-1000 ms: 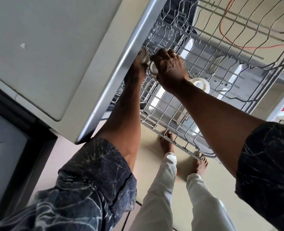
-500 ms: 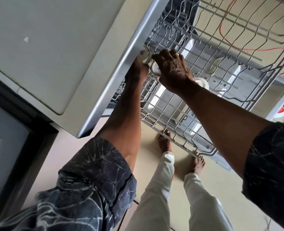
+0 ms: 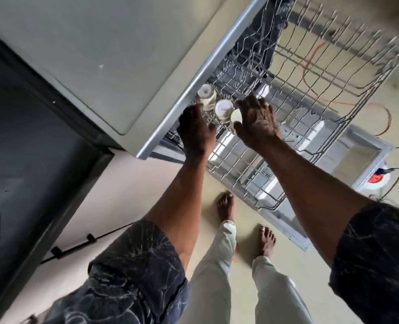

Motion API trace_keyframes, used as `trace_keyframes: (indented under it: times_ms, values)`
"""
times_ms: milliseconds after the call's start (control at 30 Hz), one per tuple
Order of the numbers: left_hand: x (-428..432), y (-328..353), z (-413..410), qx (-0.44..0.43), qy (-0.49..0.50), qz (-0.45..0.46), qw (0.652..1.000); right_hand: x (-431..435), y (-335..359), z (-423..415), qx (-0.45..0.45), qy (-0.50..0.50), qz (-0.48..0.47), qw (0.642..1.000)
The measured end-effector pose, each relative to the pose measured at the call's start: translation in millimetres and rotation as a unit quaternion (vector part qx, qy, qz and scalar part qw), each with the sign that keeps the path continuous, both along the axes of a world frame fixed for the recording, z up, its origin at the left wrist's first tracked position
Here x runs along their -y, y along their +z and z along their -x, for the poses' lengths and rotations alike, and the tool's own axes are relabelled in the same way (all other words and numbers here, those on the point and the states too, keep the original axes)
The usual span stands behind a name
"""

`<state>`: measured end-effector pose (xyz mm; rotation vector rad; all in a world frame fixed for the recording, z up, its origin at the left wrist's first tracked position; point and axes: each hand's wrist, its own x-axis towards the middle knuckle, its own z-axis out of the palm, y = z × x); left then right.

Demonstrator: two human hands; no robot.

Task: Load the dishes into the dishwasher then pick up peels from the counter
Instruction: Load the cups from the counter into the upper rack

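The dishwasher's wire upper rack (image 3: 334, 73) is pulled out under the counter edge. Two white cups stand upside down at its left edge, one (image 3: 206, 95) beside the other (image 3: 224, 108). My left hand (image 3: 196, 132) reaches up from below, and its fingers hold the lower part of the leftmost cup. To its right, my right hand (image 3: 257, 120) curls round a third white cup (image 3: 236, 116), which touches the middle cup. My fingers hide most of this third cup.
The pale countertop (image 3: 77, 43) with a metal edge strip (image 3: 194, 90) overhangs the rack on the left. The open dishwasher door (image 3: 362, 157) lies below the rack. An orange cable (image 3: 322, 101) and a red-switched power strip (image 3: 376, 183) are on the floor. My bare feet (image 3: 226, 206) stand by the rack's corner.
The view has pulled back and tilted. The leftmost cups now stand uncovered, and my right hand has shifted right onto a third cup beside them.
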<state>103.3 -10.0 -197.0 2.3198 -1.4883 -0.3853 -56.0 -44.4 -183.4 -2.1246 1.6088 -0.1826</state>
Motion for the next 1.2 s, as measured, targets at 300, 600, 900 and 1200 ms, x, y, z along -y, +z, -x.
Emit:
trace_keyframes:
  times_ms: [300,600,900,1200]
  values:
    - [-106,99,54,0.076,-0.165,-0.032,0.983,-109,87,63,-0.050,0.004,-0.035,0.998]
    - [-204,162,70,0.109,-0.110,0.013,0.988,-162,171,73,-0.070,0.058,0.009,0.996]
    - [-246,219,40,0.104,-0.039,0.036,0.993,-183,210,27,-0.042,0.121,0.027,0.991]
    - [-322,236,-58,0.095,0.103,0.027,0.990,-218,234,-68,-0.034,0.204,0.099,0.973]
